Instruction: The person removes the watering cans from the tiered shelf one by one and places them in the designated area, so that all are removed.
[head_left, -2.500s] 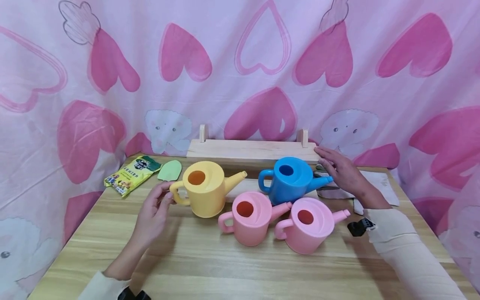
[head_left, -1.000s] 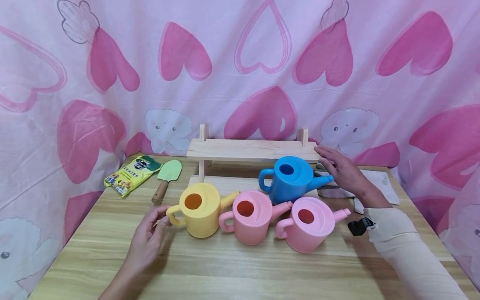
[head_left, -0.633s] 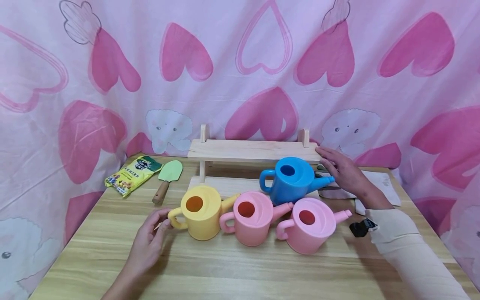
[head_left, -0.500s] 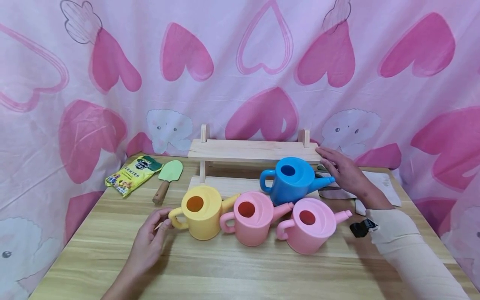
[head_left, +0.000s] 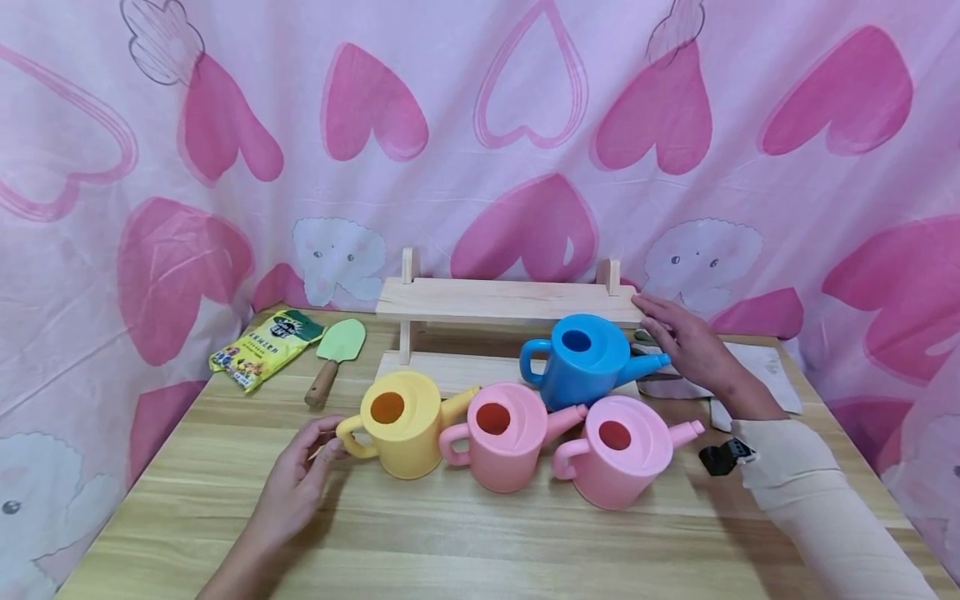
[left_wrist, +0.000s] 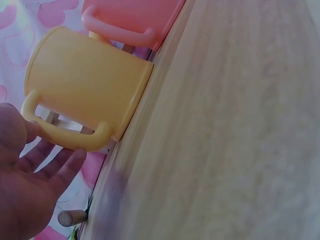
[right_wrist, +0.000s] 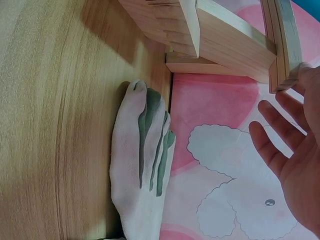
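Note:
In the head view my left hand (head_left: 296,475) holds the handle of a yellow watering can (head_left: 411,446), which stands upright on the table. The left wrist view shows the thumb and fingertips on that yellow handle (left_wrist: 70,137). Beside it are a coral-pink watering can (head_left: 504,454) and a lighter pink one (head_left: 618,479). A blue watering can (head_left: 573,379) stands behind them, overlapping the shelf's lower board. With its fingers mostly straight, my right hand (head_left: 693,350) touches the right end of the wooden shelf's top board (head_left: 510,300).
On the back left lie a yellow packet (head_left: 266,350) and a green trowel (head_left: 337,354) with a wooden handle. White-and-green gloves (right_wrist: 137,175) lie near the right hand. A pink heart-print curtain (head_left: 525,208) hangs behind the table.
Since the earliest frame, my left hand has moved the yellow watering can toward me and slightly left, uncovering the trowel's handle and lower board. My right hand stays at the shelf's end.

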